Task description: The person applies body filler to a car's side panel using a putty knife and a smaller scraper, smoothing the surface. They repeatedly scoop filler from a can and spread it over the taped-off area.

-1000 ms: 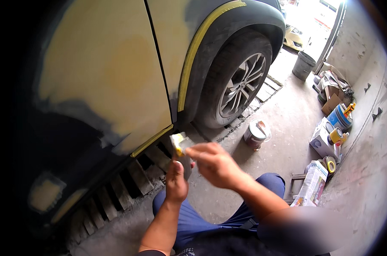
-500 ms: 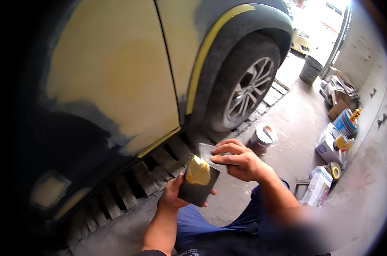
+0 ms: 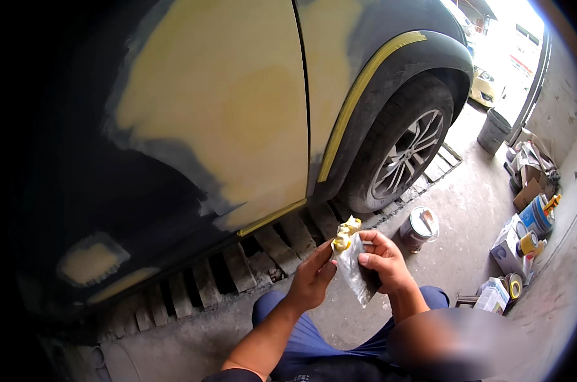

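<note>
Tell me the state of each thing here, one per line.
Thin shiny grey plate: tilted, gripped
Soft yellowish paste: clumped at plate's upper end
Bare right hand: closed on plate
Bare left hand: fingers bent beside plate
Dark car door: shut, patched cream
Yellow masking tape: stuck along black wheel arch
White-topped round can: upright
Dark bucket: upright

A grey bucket (image 3: 493, 134) stands near the wall (image 3: 561, 102).

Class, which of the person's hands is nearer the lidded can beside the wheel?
Right. In the picture, the right hand is just below and left of the can; the left hand is farther left.
</note>
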{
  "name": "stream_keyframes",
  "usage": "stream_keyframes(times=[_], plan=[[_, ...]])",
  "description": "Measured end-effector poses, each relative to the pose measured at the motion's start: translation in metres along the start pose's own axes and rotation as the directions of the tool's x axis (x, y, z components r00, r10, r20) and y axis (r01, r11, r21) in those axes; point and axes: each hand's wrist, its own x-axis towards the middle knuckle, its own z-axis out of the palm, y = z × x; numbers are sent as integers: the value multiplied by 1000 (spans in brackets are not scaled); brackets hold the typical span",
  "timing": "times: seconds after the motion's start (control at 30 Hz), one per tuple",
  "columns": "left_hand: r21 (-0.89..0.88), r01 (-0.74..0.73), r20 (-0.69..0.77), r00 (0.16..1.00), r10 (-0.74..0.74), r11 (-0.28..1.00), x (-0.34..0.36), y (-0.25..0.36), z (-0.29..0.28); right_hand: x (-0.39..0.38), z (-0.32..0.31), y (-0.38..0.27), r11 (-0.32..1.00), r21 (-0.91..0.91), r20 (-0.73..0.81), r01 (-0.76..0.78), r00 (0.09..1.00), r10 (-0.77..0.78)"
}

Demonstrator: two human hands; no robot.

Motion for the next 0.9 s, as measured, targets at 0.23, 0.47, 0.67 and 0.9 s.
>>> stream_keyframes(times=[0.23,0.47,0.67,0.9], plan=[[-793,427,353,903,-244,435,-18,5,-46,6,6,-54,632,-398,606,666,707,-364],[-864,419,377,906,-194,280,-23,0,-24,7,16,-51,229,-789,562,570,820,-102],[-714,138,-82,957,-278,687,-8,-3,-4,10,31,-13,8,-896,390,445,793,-469],[-438,95,-275,933,-234,894,-17,-23,-10,13,31,-10,67,-876,394,477,789,-472]])
